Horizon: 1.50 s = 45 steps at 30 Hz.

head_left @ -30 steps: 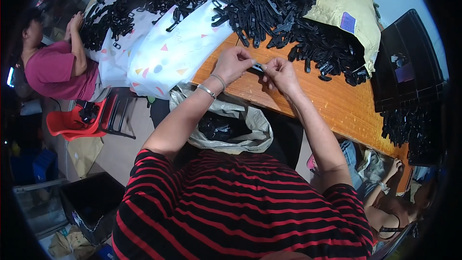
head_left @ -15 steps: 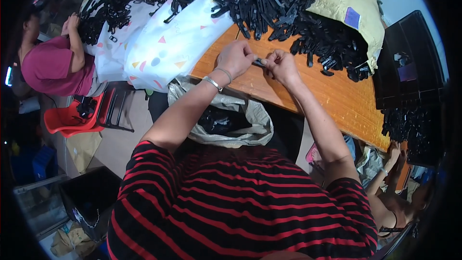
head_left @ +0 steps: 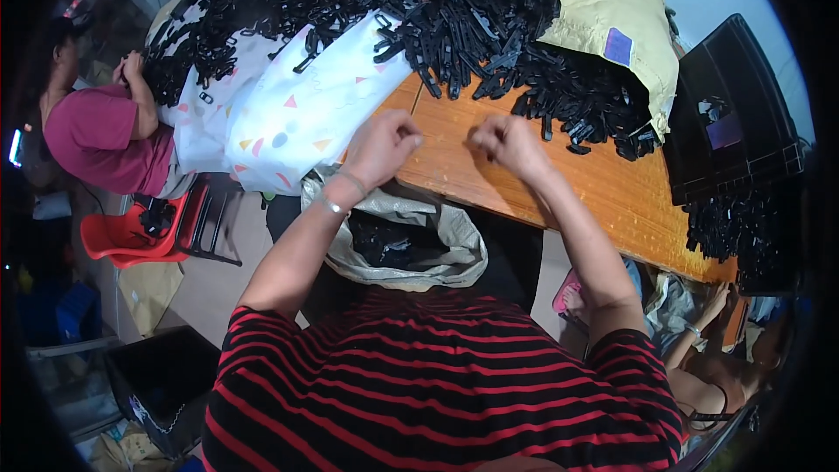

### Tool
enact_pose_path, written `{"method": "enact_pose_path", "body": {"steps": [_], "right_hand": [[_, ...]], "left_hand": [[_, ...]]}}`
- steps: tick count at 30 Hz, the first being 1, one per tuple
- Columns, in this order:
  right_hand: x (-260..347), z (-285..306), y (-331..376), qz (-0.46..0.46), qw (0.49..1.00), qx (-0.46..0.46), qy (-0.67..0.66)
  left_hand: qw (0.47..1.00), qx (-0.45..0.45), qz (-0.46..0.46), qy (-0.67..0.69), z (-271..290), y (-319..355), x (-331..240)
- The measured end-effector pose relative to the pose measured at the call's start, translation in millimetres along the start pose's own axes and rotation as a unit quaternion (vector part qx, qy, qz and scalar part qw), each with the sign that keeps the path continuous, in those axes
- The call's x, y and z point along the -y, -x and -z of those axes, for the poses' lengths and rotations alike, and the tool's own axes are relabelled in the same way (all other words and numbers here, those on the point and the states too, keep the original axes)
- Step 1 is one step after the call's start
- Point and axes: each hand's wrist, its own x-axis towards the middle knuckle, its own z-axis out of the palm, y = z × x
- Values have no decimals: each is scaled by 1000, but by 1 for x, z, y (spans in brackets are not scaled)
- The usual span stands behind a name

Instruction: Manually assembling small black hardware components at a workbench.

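My left hand (head_left: 382, 149) hovers at the table's near edge, above the rim of an open woven sack (head_left: 463, 249). Its fingers are curled together, and what they hold, if anything, is hidden. To the right, over the bare wood of the table (head_left: 454, 140), my right hand (head_left: 516, 149) is closed with bent fingers; their inside does not show. A wide heap of small, long black plastic parts (head_left: 463, 26) covers the far side of the table, beyond both hands. Dark pieces (head_left: 380, 240) lie inside the sack.
A patterned white sheet (head_left: 288, 122) drapes over the table at left. A large yellowish sack (head_left: 603, 9) spills parts at the far right, beside a black crate (head_left: 734, 114). One person (head_left: 109, 131) sits at left near a red chair (head_left: 131, 232); another person's arm (head_left: 699, 323) shows lower right.
My hands have moved apart, the left back toward me and to the left. The small dark part that was between their fingertips is out of sight.
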Motion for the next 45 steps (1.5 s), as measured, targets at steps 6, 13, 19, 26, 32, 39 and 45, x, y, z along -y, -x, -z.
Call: {"method": "enact_pose_path", "body": {"steps": [6, 13, 19, 26, 32, 39, 45], "right_hand": [[-26, 12, -57, 93, 938, -174, 286], [-17, 9, -57, 180, 918, -77, 346], [-13, 2, -41, 231, 911, -36, 338], [-6, -1, -34, 168, 947, -52, 270], [1, 4, -24, 56, 984, -87, 147], [12, -12, -2, -61, 994, -54, 69], [30, -10, 5, -63, 974, 26, 215]], "left_hand": [[960, -124, -138, -208, -14, -65, 18], [942, -114, -190, -251, -21, -90, 28], [939, -83, -210, -259, -21, -76, 18], [947, -98, -198, -233, -23, -61, 16], [955, -110, -182, -205, -26, -50, 21], [955, -136, -174, -196, -32, -43, 22], [954, -141, -174, -198, -31, -42, 22]]}}
